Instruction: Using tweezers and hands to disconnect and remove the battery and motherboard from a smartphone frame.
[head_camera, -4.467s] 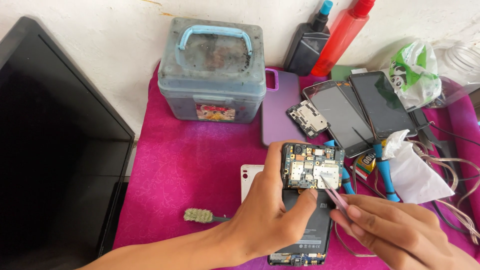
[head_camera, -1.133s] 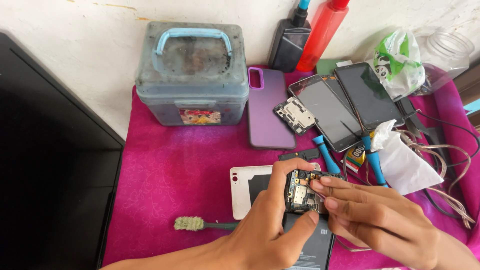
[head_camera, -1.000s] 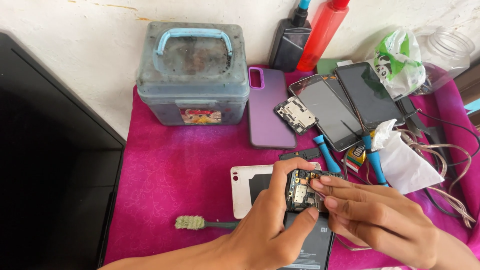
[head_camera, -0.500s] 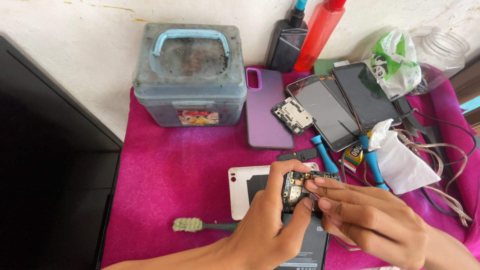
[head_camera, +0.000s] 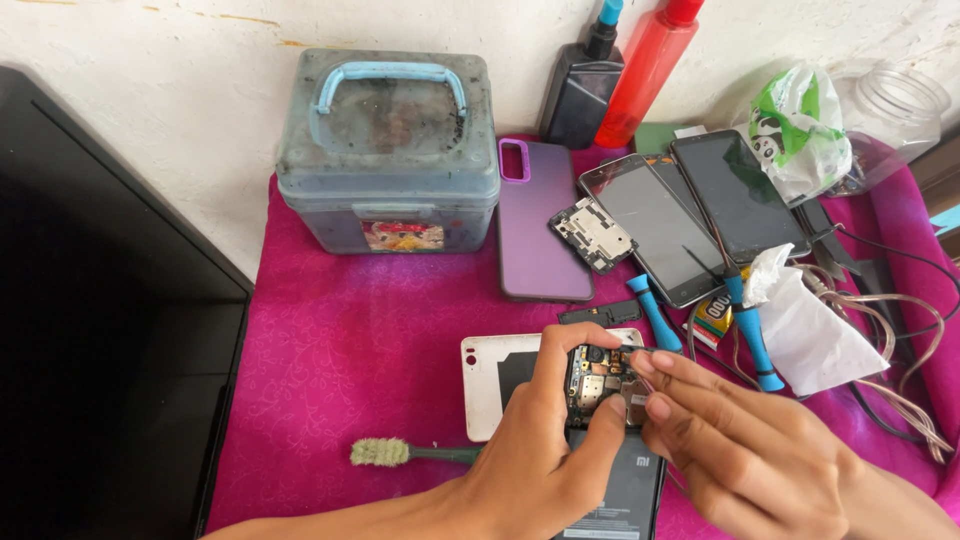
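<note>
Opened phone (head_camera: 612, 440) lies low centre on the pink cloth (head_camera: 370, 340), back cover off, board (head_camera: 600, 380) exposed at its upper end, dark battery below. Left hand (head_camera: 545, 450) grips the phone's upper end: index finger curled over the top left edge, thumb pressed across the board's lower edge, so the board sits between those two digits. Right hand (head_camera: 745, 455) comes in from the right, fingertips (head_camera: 645, 368) pinched together at the board's right edge; a thin tool seems held there but is too small to identify. White back cover (head_camera: 490, 385) lies under and left of the phone, partly hidden by the left hand. Brush (head_camera: 385, 453) just left of the left wrist. Farther up: grey box (head_camera: 390, 150), purple case (head_camera: 540, 220), two dark phones (head_camera: 700, 215), blue-handled screwdrivers (head_camera: 750, 335), white tissue (head_camera: 810, 325).
</note>
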